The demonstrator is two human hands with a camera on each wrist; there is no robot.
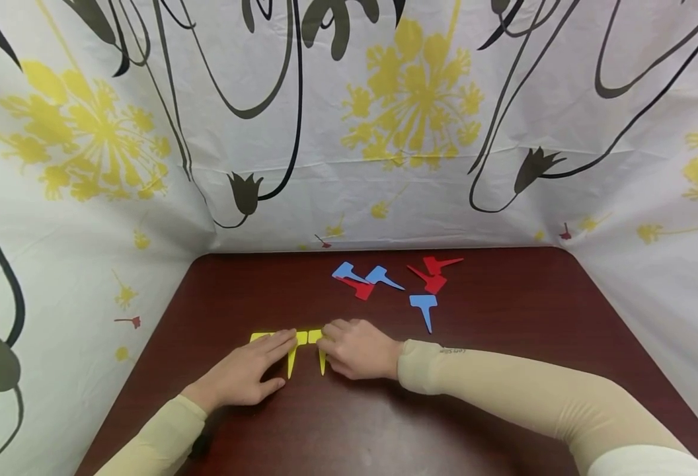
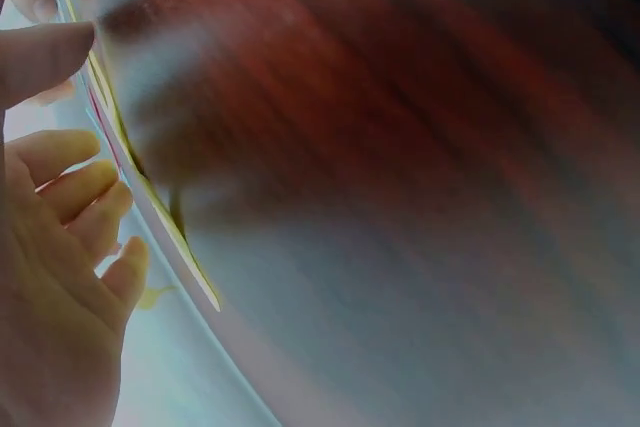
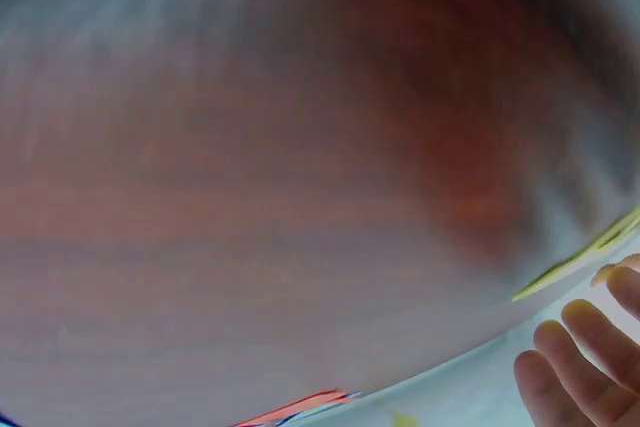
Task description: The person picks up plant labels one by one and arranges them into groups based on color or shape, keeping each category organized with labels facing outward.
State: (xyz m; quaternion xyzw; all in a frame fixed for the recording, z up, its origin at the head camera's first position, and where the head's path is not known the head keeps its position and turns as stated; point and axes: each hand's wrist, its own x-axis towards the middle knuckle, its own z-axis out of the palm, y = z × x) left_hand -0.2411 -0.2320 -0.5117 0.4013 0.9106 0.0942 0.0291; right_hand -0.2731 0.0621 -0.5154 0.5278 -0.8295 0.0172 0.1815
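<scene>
- We look down on a dark reddish-brown surface [image 1: 349, 430] with rounded far corners and a soft pale sheen towards the near side.
- Around it we see a white cloth [image 1: 325, 139] behind and on both sides, creased in places and printed with large yellow flowers [image 1: 417, 99], dark curling stems and grey-green buds [image 1: 244, 193].
- Near the far edge, right of centre, we find two blue tags [image 1: 377, 273] and a red tag [image 1: 363, 290] in a loose cluster, the red one touching blue.
- To their right, two more red tags [image 1: 435, 283] touch each other, their stems pointing different ways.
- Nearer us, a lone blue tag [image 1: 423, 301] lies apart, its stem towards us.
- The yellow tags [image 1: 302, 338] lie in a row across the middle of the surface, heads side by side, stems towards us; the hands partly cover them, so we cannot count them surely.
- Our left hand [image 1: 248, 370] lies over the row's left part, fingers nearly straight, thumb spread, grasping nothing.
- Our right hand [image 1: 357, 348] has its fingers bent over the rightmost visible yellow tag; we cannot tell whether it pinches or only presses.
- Beige sleeves [image 1: 504, 377] cover both forearms.
</scene>
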